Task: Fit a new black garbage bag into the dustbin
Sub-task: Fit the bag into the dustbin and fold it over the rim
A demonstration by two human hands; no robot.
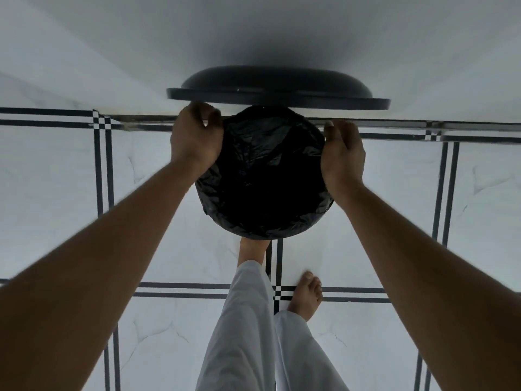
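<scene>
A round dustbin stands on the floor below me, its body hidden under a black garbage bag [265, 176] that lines the inside and folds over the rim all around. The dark lid [277, 88] stands raised against the wall behind it. My left hand [196, 136] is at the bin's upper left edge, fingers curled and pinching the bag's fold. At the right edge my right hand [342, 153] rests its palm against the bag, fingers loosely bent.
White marble floor tiles [56, 179] with dark double stripes spread around the bin. A white wall [253, 29] rises just behind it. My left foot [252, 251] is pressed at the bin's base and my right foot [306, 296] stands a step back, both below white trousers.
</scene>
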